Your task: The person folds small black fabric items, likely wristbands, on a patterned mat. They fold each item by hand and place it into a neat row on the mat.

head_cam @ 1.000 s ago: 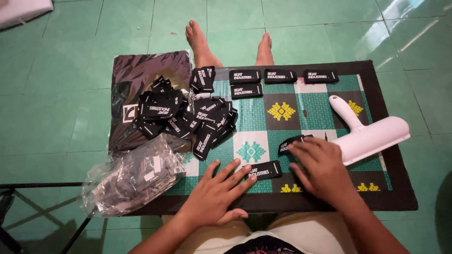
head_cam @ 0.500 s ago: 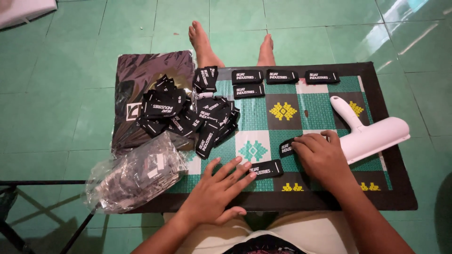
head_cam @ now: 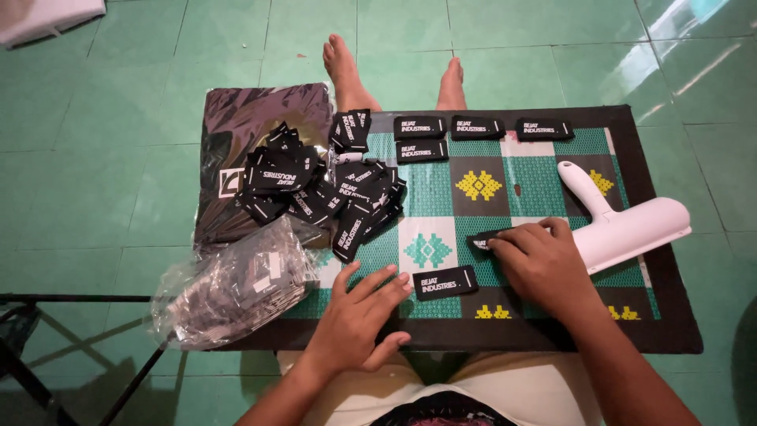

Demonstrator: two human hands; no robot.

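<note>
Across the middle of the frame lies a patterned green mat [head_cam: 544, 189] with a black border on the green tiled floor [head_cam: 102, 118], bare at its lower right corner. At upper left a dark bagged garment [head_cam: 244, 118] lies under a heap of black labels [head_cam: 315, 189]. Lower left, a clear plastic bag [head_cam: 233, 288] holds more labels. A white lint roller [head_cam: 623, 225] rests right. The left hand [head_cam: 355, 319] lies flat, fingers spread, touching one black label [head_cam: 445, 282]; the right hand [head_cam: 544, 264] presses another label [head_cam: 485, 239], fingers curled.
</note>
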